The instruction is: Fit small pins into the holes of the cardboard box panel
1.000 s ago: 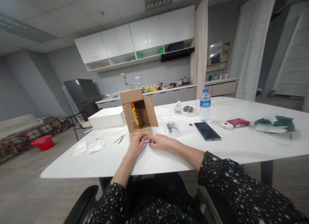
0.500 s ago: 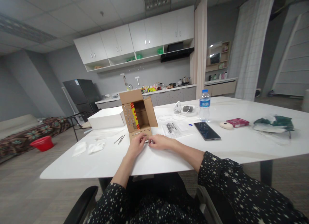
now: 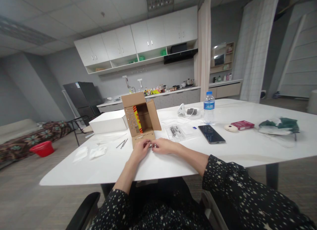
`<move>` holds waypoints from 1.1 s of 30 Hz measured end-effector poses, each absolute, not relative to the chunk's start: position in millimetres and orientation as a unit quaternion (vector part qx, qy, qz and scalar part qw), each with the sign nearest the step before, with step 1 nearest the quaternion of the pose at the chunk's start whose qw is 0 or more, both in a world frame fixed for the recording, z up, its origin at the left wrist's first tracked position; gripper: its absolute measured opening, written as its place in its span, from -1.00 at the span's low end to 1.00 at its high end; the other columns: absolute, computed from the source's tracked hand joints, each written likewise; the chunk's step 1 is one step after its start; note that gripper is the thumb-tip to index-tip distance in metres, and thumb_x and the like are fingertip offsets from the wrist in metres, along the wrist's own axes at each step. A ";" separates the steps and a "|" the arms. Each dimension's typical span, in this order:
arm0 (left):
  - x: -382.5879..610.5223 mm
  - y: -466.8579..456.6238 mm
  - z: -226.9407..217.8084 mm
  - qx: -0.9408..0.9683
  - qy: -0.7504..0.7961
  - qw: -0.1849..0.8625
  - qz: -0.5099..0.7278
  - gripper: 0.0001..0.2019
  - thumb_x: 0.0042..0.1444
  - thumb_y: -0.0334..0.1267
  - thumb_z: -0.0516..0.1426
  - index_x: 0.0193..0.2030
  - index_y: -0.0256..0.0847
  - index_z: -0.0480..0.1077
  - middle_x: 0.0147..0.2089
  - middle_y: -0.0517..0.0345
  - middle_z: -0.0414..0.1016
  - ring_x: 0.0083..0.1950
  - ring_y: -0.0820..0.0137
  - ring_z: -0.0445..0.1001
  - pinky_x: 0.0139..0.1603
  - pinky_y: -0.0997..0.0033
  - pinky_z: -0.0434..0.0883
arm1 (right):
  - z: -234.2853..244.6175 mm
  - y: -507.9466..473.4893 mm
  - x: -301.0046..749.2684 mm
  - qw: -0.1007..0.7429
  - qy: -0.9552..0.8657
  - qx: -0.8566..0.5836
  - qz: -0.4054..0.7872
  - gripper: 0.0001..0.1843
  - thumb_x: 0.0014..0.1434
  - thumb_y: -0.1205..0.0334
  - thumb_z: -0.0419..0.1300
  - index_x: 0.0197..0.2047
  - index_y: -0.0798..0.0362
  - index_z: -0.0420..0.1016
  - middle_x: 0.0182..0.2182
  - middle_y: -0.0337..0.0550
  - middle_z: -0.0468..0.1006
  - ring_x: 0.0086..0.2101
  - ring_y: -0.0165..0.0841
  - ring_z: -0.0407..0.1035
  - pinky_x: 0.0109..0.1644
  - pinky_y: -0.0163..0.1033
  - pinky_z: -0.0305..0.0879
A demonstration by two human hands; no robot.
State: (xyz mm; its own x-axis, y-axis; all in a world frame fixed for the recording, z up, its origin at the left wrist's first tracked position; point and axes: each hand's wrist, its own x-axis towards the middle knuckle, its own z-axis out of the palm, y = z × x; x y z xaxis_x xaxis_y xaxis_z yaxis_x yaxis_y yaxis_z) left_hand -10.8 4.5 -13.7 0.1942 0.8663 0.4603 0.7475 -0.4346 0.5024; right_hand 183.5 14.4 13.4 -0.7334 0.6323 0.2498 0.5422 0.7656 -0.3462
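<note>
My left hand [image 3: 141, 150] and my right hand [image 3: 162, 146] meet at the front of an open cardboard box [image 3: 130, 122], fingertips almost touching. Both hands are closed in a pinch; whatever lies between the fingers is too small to make out. The box faces me with its flaps folded out, and rows of small shiny bits dot its left flap and lower flap. A strip of yellow and red tape runs down its left side. Two thin metal tools, seemingly tweezers [image 3: 124, 143], lie left of the box. Right of it rests a clear plastic case [image 3: 176, 132] with dark small pieces.
A white box [image 3: 108, 122] stands behind at left, and crumpled tissues [image 3: 98, 152] lie nearer. To the right are a phone [image 3: 211, 134], a water bottle [image 3: 209, 108], a pale oval case [image 3: 230, 128], a magenta box [image 3: 242, 125] and a green bundle [image 3: 279, 126].
The view has shifted very slightly. Both hands stay in the same place before the box, with hardly any visible finger movement.
</note>
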 end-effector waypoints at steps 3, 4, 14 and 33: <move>-10.5 3.8 -12.8 0.772 0.524 0.087 0.349 -0.74 0.18 -0.17 0.05 -0.13 -0.20 0.49 -0.17 0.04 0.60 -0.18 0.30 0.54 -0.11 0.31 0.43 | 15.6 11.9 183.7 0.178 -0.922 -0.321 0.124 -0.72 0.16 0.19 0.08 -0.11 0.04 0.52 -0.24 -0.06 0.60 -0.24 -0.22 0.45 -0.24 -0.28 0.24; -10.2 3.2 -12.2 0.774 0.522 0.088 0.346 -0.74 0.18 -0.17 0.04 -0.13 -0.20 0.50 -0.16 0.05 0.60 -0.18 0.30 0.54 -0.11 0.31 0.42 | 16.3 11.2 183.7 0.178 -0.922 -0.320 0.123 -0.71 0.16 0.19 0.08 -0.11 0.05 0.52 -0.24 -0.06 0.60 -0.24 -0.22 0.45 -0.24 -0.27 0.24; -5.2 -5.1 -4.2 0.786 0.513 0.088 0.334 -0.74 0.17 -0.19 0.04 -0.17 -0.20 0.52 -0.20 0.04 0.60 -0.23 0.30 0.51 -0.17 0.33 0.40 | 15.3 13.4 182.2 0.173 -0.923 -0.319 0.124 -0.70 0.16 0.20 0.09 -0.09 0.06 0.53 -0.23 -0.05 0.60 -0.23 -0.21 0.46 -0.21 -0.25 0.27; -14.2 10.4 -14.1 0.762 0.521 0.005 0.384 -0.74 0.19 -0.24 0.03 -0.13 -0.27 0.49 -0.16 -0.05 0.55 -0.15 0.29 0.50 -0.07 0.26 0.41 | 14.8 13.4 181.9 0.170 -0.919 -0.331 0.130 -0.73 0.15 0.19 0.09 -0.14 0.03 0.54 -0.26 -0.10 0.59 -0.28 -0.25 0.45 -0.28 -0.29 0.22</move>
State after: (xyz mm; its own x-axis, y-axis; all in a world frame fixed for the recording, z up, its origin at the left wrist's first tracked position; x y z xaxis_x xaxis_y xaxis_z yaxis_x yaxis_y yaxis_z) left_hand -14.2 10.4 -14.1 0.1625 0.7986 0.5796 0.7909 -0.4567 0.4074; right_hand 181.9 13.4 14.8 -0.7229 0.6527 0.2266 0.5643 0.7471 -0.3513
